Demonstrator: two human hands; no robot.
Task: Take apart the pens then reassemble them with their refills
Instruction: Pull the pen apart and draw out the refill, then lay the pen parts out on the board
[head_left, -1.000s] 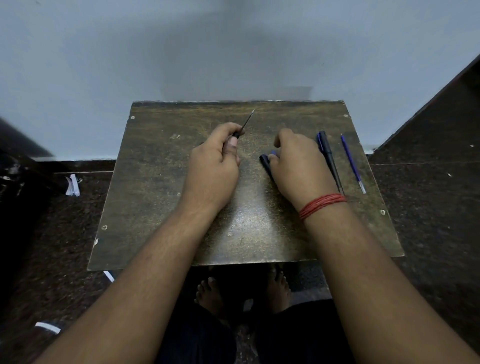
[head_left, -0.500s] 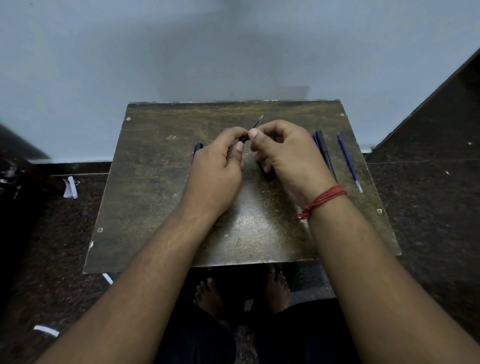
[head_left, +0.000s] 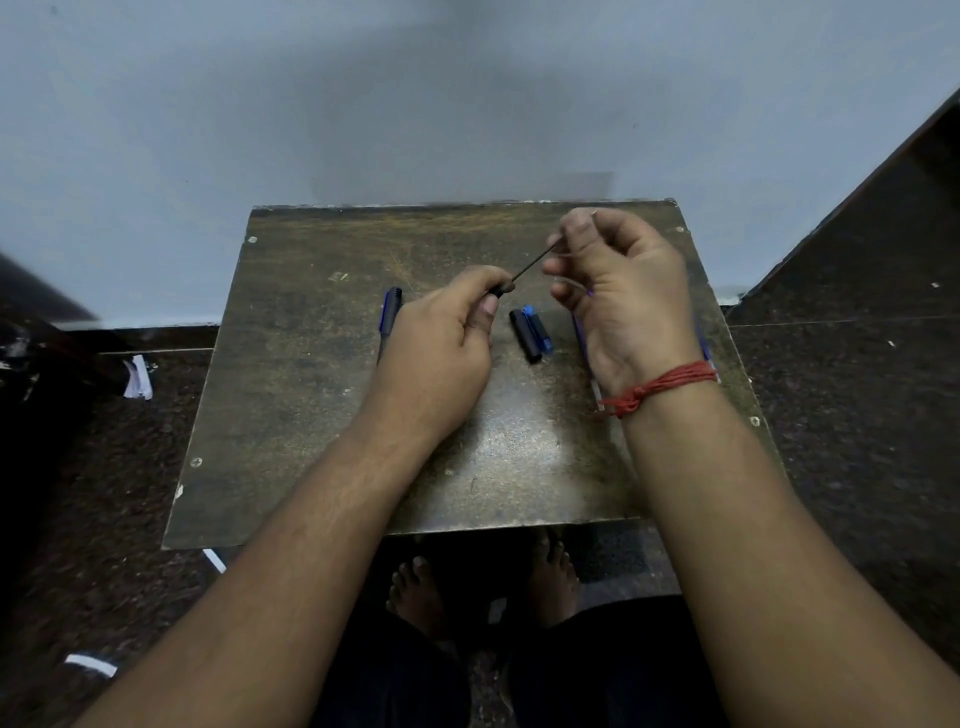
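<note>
Pulling a thin refill (head_left: 530, 266) out of a dark barrel (head_left: 493, 290) looks like the step in hand. At frame centre the left hand (head_left: 441, 338) is clenched round the barrel, only its tip showing past the thumb. Up and to the right, the right hand (head_left: 618, 291) pinches the refill's far end between thumb and fingertips, so the refill spans the gap between the hands above the tabletop (head_left: 322, 415).

Two caps (head_left: 531, 332), one black and one blue, lie side by side just below the refill. A blue pen (head_left: 388, 317) lies left of the left hand; more parts lie under the right wrist, mostly hidden.

Risks, as I judge them: the refill is slender and held only at its end, so a sideways pull could bend it or let it slip and roll off the tabletop to the floor. A lowered hand could also knock the loose caps away.
</note>
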